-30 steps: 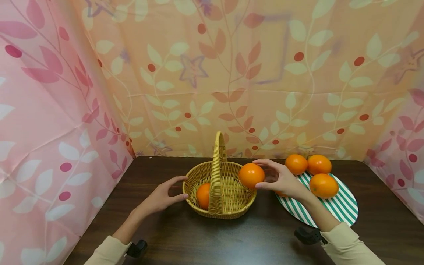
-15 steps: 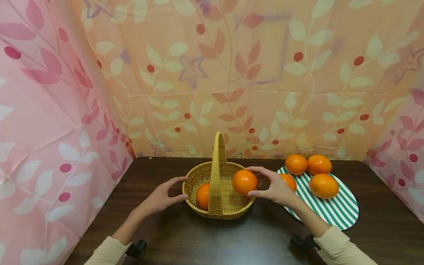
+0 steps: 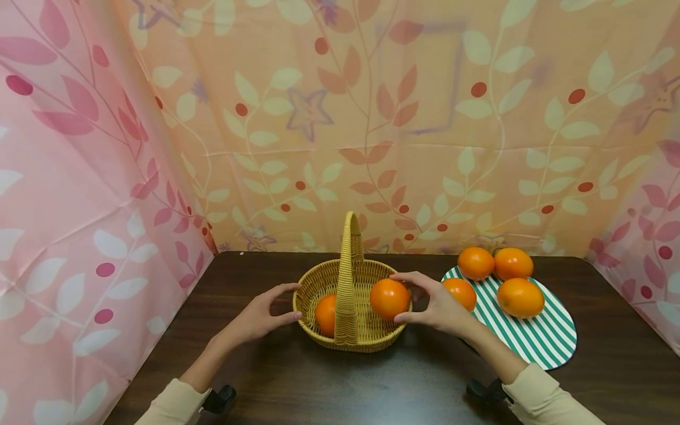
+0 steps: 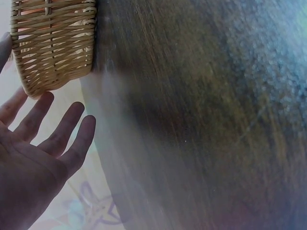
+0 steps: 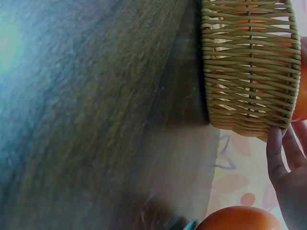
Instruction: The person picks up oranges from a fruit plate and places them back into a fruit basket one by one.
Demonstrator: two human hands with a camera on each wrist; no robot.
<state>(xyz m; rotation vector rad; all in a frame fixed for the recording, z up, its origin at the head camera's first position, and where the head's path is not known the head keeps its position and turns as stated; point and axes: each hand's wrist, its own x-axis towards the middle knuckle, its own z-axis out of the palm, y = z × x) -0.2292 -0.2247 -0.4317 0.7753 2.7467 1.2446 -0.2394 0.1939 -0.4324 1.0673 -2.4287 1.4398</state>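
A yellow wicker basket with a tall handle stands in the middle of the table. One orange lies in its left half, partly behind the handle. My right hand holds a second orange between thumb and fingers, low in the basket's right half. In the right wrist view this orange shows above the rim, with fingertips close to the basket's end. My left hand touches the basket's left rim with thumb and index fingertips. The left wrist view shows its fingers spread and fairly straight beside the wicker wall.
To the right, a green-and-white striped oval plate bears several oranges, among them a near one and one beside my right hand. The dark wooden table reaches back to a floral curtain.
My right hand has moved left and down with the orange, from the basket's right rim into its right half. An orange on the plate has come into view behind it. The left hand stays put.
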